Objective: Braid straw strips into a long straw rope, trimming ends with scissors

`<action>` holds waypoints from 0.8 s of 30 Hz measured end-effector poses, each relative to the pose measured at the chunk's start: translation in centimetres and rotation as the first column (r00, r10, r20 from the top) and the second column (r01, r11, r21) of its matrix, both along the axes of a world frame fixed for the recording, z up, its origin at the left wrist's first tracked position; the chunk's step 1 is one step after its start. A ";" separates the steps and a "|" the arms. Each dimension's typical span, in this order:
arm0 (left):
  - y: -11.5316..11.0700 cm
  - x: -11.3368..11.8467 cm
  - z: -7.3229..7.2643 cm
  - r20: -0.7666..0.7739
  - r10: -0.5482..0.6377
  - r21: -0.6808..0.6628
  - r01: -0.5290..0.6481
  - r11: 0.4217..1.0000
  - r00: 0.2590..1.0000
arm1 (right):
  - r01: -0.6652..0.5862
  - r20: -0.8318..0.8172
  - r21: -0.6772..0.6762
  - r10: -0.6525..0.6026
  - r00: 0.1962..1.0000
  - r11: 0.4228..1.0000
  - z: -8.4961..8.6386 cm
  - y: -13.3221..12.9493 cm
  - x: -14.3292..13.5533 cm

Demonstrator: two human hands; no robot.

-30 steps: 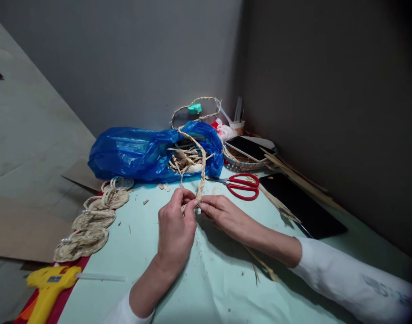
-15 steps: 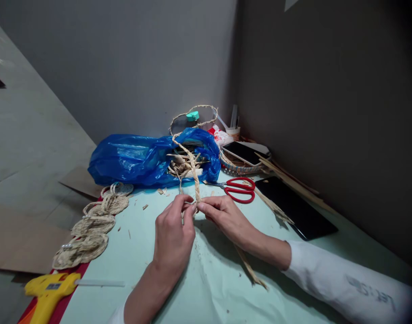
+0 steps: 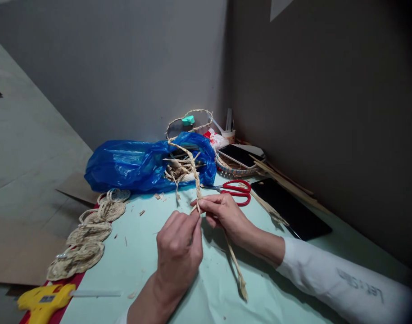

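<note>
A pale braided cord of dried plant fibre (image 3: 196,174) runs from my hands back over the bag and ends in a loop by the wall. My right hand (image 3: 230,219) pinches the near end of this braid between thumb and fingers. Just below it, my left hand (image 3: 179,246) is closed on a strand coming out of the braid; the fingertips are partly hidden. From under my right hand a long loose strand (image 3: 238,274) trails toward the front of the table.
Behind the hands lies a blue plastic bag (image 3: 124,164) with fibre scraps (image 3: 178,168) in its mouth. Red-handled scissors (image 3: 237,192), a black tablet (image 3: 293,213) and a phone (image 3: 241,155) are to the right. Woven fibre pieces (image 3: 87,252) and a yellow glue gun (image 3: 45,301) lie left.
My left hand has turned and drawn slightly down and toward me, away from the right fingers. My right hand still pinches the braid, and the loose strand has swung left. The view has shifted slightly.
</note>
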State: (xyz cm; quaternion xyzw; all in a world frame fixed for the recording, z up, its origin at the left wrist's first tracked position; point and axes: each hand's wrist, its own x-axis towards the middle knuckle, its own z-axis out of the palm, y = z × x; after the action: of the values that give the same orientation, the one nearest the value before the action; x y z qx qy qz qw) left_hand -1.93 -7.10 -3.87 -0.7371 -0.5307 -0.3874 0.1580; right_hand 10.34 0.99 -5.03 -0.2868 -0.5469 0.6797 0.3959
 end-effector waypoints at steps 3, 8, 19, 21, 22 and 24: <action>0.3 0.2 -0.9 -0.140 -0.024 0.049 0.031 0.998 0.990 | -0.047 -0.068 -0.131 0.039 0.997 0.990 0.1 -0.3 -0.1; 0.1 0.9 -1.3 -0.342 0.025 0.069 -0.001 0.998 0.939 | -0.081 -0.123 -0.278 0.048 0.991 0.957 0.0 -0.3 -0.3; 1.5 -1.8 1.3 0.721 0.140 -0.532 0.412 0.740 0.679 | -0.211 0.033 -0.052 0.213 0.976 0.976 -0.2 -1.1 -0.2; 1.8 -2.1 1.1 0.814 0.213 -0.547 0.591 0.593 0.540 | -0.264 0.054 -0.003 0.264 0.963 0.965 0.1 -1.2 -0.1; 1.9 -2.2 1.0 0.837 0.241 -0.533 0.628 0.567 0.492 | -0.289 0.070 0.024 0.287 0.955 0.957 0.3 -1.2 0.0; 1.9 -2.4 1.1 0.853 0.270 -0.517 0.652 0.555 0.446 | -0.340 0.133 0.107 0.326 0.936 0.934 0.7 -1.2 0.3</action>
State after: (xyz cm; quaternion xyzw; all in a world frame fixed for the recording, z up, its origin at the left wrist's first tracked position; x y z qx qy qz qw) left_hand -4.30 -5.22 -2.81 -0.4754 -0.5399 -0.4348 -0.5417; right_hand 10.62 -0.20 -4.30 -0.2017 -0.6516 0.6831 0.2610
